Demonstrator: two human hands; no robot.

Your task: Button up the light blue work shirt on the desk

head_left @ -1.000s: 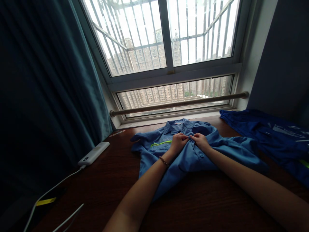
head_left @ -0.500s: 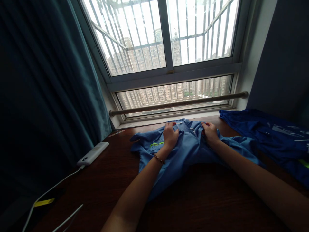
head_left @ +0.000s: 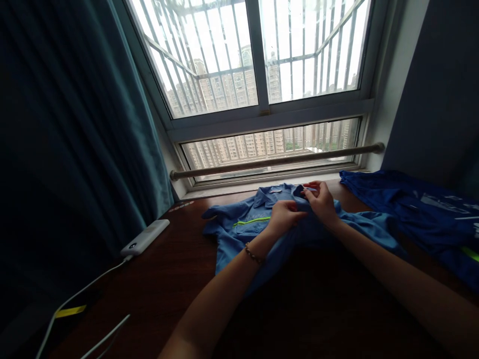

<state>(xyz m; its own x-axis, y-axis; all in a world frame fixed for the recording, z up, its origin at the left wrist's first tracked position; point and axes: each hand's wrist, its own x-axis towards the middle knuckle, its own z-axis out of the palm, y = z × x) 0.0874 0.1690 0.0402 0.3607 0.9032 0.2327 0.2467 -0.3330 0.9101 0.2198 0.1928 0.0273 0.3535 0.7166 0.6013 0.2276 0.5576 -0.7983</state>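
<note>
A light blue collared shirt [head_left: 239,234] with a yellow-green stripe above its chest pocket lies spread on the dark wooden surface below the window. Its collar points toward the window. My left hand [head_left: 286,218], with a beaded bracelet at the wrist, is closed on the front of the shirt near its middle. My right hand [head_left: 321,200] pinches the cloth by the collar on the right side. The two hands are close together, and the cloth between the fingers is partly hidden.
A darker blue garment [head_left: 407,204] lies to the right. On the left are a white power bank [head_left: 145,238] with a white cable [head_left: 88,288], a yellow strip [head_left: 70,311] and a blue curtain [head_left: 138,124]. A metal rail [head_left: 277,161] crosses before the window.
My left hand has moved right, away from the collar's left side, uncovering the collar and more of the stripe. My right hand has shifted slightly up along the collar.
</note>
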